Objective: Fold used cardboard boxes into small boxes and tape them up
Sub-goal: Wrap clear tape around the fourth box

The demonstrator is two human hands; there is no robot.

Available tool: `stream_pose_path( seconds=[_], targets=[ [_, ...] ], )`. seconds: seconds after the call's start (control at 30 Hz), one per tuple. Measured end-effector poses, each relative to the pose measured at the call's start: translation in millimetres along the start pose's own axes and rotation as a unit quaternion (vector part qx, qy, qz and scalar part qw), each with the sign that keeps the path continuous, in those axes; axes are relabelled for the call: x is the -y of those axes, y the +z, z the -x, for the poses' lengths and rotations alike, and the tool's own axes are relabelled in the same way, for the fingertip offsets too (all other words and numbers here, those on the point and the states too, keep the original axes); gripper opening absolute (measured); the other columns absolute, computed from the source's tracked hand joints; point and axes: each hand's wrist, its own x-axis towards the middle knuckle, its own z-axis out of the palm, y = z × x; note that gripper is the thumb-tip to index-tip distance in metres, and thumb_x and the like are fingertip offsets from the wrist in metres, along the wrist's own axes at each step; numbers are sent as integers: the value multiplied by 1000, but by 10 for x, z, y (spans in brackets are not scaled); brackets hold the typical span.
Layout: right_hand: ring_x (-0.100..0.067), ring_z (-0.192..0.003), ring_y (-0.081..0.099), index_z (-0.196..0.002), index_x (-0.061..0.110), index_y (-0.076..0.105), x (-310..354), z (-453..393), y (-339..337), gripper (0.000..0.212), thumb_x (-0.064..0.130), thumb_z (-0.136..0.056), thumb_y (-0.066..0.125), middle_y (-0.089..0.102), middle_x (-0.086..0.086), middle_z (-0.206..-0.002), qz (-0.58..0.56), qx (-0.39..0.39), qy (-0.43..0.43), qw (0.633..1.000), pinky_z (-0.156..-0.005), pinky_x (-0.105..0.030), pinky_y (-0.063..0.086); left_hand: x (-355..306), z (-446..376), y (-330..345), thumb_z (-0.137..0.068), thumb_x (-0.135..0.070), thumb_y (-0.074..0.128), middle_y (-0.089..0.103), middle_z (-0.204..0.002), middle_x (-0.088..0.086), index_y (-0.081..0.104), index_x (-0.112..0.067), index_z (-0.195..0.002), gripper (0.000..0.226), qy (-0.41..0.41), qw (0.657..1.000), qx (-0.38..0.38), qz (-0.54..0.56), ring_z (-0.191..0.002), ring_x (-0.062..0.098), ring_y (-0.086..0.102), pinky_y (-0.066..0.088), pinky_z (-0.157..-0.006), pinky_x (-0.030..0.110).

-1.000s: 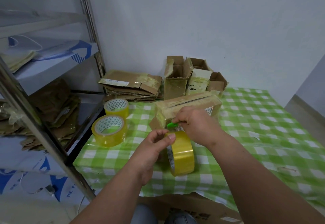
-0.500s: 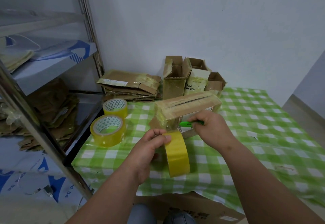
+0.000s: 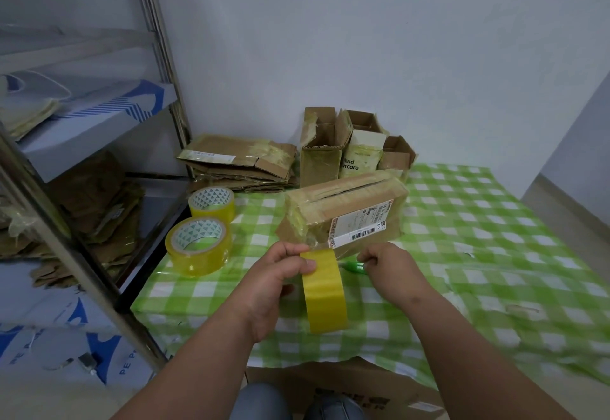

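Observation:
A closed brown cardboard box (image 3: 350,211) with old tape and a white shipping label lies on the green checked tablecloth (image 3: 478,231). Just in front of it my left hand (image 3: 274,284) grips a yellow tape roll (image 3: 325,291) held on edge, thumb on its top, with a clear strip of tape running up to the box's near left corner. My right hand (image 3: 392,268) is curled round a small green-handled cutter (image 3: 355,267), right of the roll and below the box's label.
Two more yellow tape rolls (image 3: 198,244) (image 3: 213,203) sit at the table's left. Flattened cardboard (image 3: 237,165) and three open small boxes (image 3: 350,145) stand by the wall. A metal shelf rack (image 3: 76,248) with cardboard is at left. A large box (image 3: 346,390) lies below the table edge.
My right hand with the green cutter has moved from above the roll down and to its right, uncovering the box's label. The roll has turned edge-on in my left hand.

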Motion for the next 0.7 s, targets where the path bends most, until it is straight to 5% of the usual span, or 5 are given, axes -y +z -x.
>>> stream_pose_path(
  seconds=[0.23,0.37,0.5,0.7],
  targets=[
    [2,-87,54,-88,21,69,293,112,-214,21,1,-90,61,60,9,-93,-173,-141,-148,963,-73,-1,36,-28,-12,-6,-40,-39,79,71,-101,-5,69,-32,-78,39,3,1000,-5,-4,-116,29,56,35,-107,51],
    [-8,-84,56,-90,12,75,332,28,-182,19,-2,-87,63,57,10,-86,-94,-120,-219,964,-75,-10,42,-24,-23,2,-39,-39,79,70,-101,-4,70,-35,-73,36,3,1000,-2,-3,-114,29,56,35,-107,53],
    [-27,-81,62,-85,9,77,329,-52,-127,21,-7,-79,64,65,-3,-82,-18,-147,-298,943,-71,-42,54,-33,-35,2,-38,-38,78,69,-101,-4,68,-35,-70,34,3,1000,-7,-8,-112,28,55,37,-105,52],
    [-31,-66,57,-73,11,73,397,-122,-103,17,-1,-68,62,58,-4,-71,83,-164,-374,909,-58,-40,48,-55,-62,-14,-37,-38,77,66,-95,-2,66,-34,-66,32,-4,1000,-19,-4,-102,24,54,36,-88,43]
  ],
)
